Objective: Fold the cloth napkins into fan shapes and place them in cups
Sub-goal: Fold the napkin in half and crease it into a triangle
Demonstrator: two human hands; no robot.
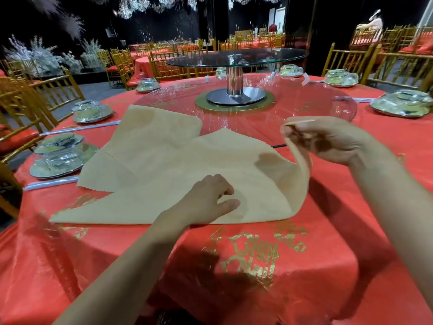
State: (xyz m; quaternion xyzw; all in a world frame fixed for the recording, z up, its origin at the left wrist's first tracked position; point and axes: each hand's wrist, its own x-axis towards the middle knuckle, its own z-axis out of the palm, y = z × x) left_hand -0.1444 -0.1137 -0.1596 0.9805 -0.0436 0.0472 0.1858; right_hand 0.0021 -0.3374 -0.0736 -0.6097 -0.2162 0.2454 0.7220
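Two beige napkins are laid overlapping on the red tablecloth, the upper one pressed flat by the left hand while its right corner is pinched and lifted by the right hand.

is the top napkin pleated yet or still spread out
Still spread, no pleats: the napkin lies mostly flat, left hand pressing it, right hand lifting one corner.
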